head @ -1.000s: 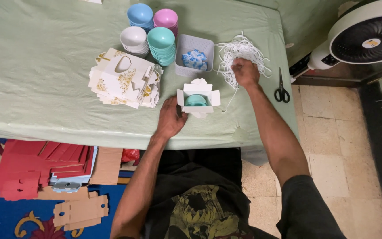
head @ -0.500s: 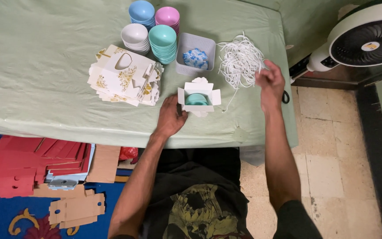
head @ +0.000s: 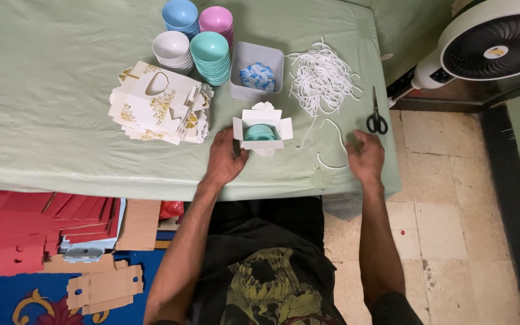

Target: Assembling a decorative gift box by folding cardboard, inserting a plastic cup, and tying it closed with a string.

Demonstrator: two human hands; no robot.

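A small white paper box (head: 264, 144) stands open on the green tablecloth (head: 49, 66) with a teal bowl (head: 260, 131) inside it. My left hand (head: 225, 161) grips the box at its lower left corner, thumb against the front wall. To the right, my right hand (head: 365, 157) rests near the table's front edge, fingers closed on one end of a single white cord (head: 336, 133). That cord lies in a loop between my hand and the box. A loose pile of white cords (head: 322, 77) sits behind it.
A stack of flat white boxes with gold print (head: 157, 105) lies left of the box. Behind are blue (head: 180, 15), pink (head: 216, 19), white (head: 171, 48) and teal (head: 210, 53) bowl stacks and a grey basket (head: 259, 56). Black scissors (head: 377, 119) lie right; fan (head: 489, 48) beyond. Red card sheets (head: 37, 222) on the floor.
My right hand left the cord pile and came back toward the table's front edge, drawing one cord out with it. My left hand stayed on the box.
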